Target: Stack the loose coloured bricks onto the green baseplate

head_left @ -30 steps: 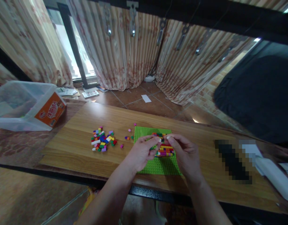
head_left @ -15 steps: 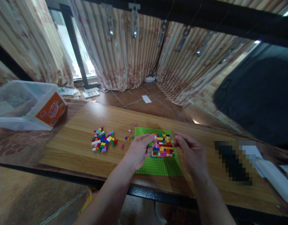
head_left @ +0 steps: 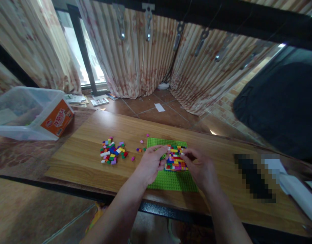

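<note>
A green studded baseplate lies on the table, with a block of many-coloured building bricks over its middle. My left hand is closed at the block's left side, around a small green piece with dark marks. A whitish spot shows at its thumb tip, too small to name. My right hand is pinched over the block's right part, fingertips at the bricks. Something pale shows at those fingertips, but I cannot make out what they hold.
Left of the baseplate lies a pile of loose bricks, with a few strays nearer the plate. A clear plastic bin stands at far left. On the right are a blurred dark object and a white object.
My right hand has moved left, from beside the block's right edge to over its right part. The left hand stays in place on the green piece. The view has shifted slightly.
</note>
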A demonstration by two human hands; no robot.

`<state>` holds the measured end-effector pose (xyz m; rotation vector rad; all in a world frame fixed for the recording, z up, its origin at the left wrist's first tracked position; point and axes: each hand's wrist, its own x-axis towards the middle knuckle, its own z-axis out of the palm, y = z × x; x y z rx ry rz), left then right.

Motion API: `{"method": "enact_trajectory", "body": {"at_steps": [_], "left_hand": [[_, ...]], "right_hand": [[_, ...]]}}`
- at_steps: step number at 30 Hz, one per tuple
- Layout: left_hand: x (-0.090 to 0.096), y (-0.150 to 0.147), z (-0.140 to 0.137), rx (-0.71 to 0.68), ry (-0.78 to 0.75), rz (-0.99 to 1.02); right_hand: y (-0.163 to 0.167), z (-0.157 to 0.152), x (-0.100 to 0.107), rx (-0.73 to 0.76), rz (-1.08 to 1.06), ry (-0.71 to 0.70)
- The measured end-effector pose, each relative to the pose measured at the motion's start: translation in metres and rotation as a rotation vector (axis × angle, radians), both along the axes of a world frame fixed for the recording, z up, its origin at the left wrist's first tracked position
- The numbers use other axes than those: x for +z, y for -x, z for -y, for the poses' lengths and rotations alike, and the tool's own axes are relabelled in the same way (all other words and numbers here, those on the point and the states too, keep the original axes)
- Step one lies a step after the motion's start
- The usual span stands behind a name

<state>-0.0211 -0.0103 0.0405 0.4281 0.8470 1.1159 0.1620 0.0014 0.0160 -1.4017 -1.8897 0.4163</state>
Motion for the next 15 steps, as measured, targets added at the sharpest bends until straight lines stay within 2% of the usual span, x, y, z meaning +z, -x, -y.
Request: {"method": "enact_trajectory", "body": {"at_steps": [6, 15], "left_hand": [[0.0001, -0.0001, 0.0002, 0.007, 0.01, -0.008], [0.0002, 0.0006, -0.0006, 0.006, 0.0, -0.008]], "right_hand": [[0.0029, -0.0036, -0.0046, 0.029, 0.092, -0.12], [0.0023, -0.0028, -0.007, -0.005, 0.064, -0.095]]}}
